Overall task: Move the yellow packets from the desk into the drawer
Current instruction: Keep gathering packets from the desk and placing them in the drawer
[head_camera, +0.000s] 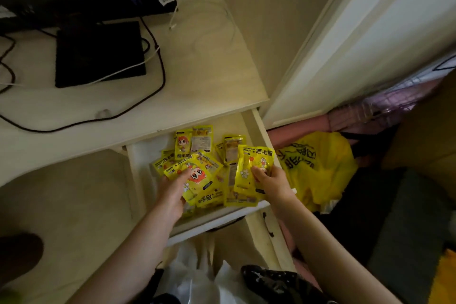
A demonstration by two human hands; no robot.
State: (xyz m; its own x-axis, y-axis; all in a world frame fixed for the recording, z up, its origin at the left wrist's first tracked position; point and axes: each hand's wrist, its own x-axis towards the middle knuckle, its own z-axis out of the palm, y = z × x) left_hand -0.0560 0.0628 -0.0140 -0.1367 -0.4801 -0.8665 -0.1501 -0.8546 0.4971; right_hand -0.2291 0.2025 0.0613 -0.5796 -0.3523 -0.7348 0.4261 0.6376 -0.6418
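- Both forearms reached forward and down into the open drawer [256, 128].
- Left hand [172, 190] gripped a yellow packet [197, 177], thumb on its face.
- Right hand [271, 180] pinched a second packet [249, 168], tilted up.
- More packets [195, 142] lay heaped in the drawer.
- Beyond, the desk [209, 69] carried a black pad [98, 54] and cables [148, 96].

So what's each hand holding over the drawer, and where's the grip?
The right hand pinches a yellow packet by its lower right edge. The left hand holds another yellow packet at its lower left corner.
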